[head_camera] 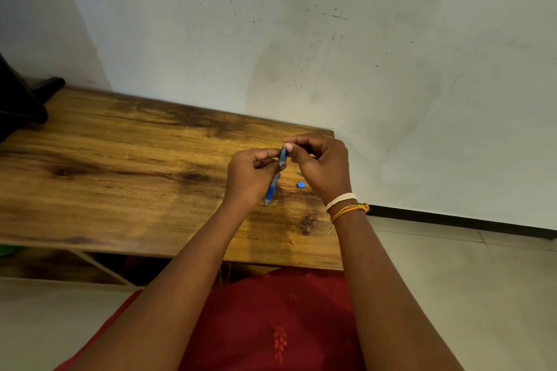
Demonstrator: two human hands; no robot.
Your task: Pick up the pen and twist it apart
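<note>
Wooden table (120, 166) under our hands, small blue piece (300, 184) lying near, our left hand (251, 178) gripping blue pen (275, 179), our right hand (321, 166) pinching its top end.

Wooden table (120, 166) — 1 small blue cap (300, 184) lies on it near its right end.

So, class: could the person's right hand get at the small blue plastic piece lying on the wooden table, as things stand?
Probably yes. The small blue plastic piece lies bare on the wooden table just below the right hand, nothing between; but that hand pinches the blue pen top, so it must let go first.
</note>
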